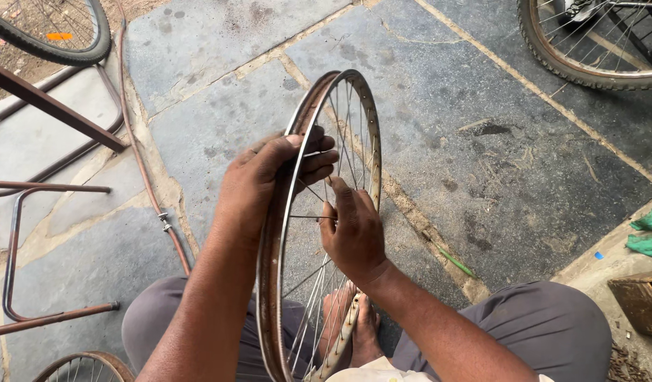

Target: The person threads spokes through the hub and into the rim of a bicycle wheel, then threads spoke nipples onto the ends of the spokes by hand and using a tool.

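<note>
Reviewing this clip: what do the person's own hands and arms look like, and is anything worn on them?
Both the left hand and the right hand are bare: no gloves, and no rings or watch that I can see. Both forearms are uncovered as far as the frame shows, with no sleeve in view. The fingers look smudged with grime.

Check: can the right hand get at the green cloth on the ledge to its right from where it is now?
Probably not without letting go and leaning. The right hand sits among the spokes of the bare wheel rim, while the green cloth lies far right, past the right knee. Nothing else blocks it.
</note>
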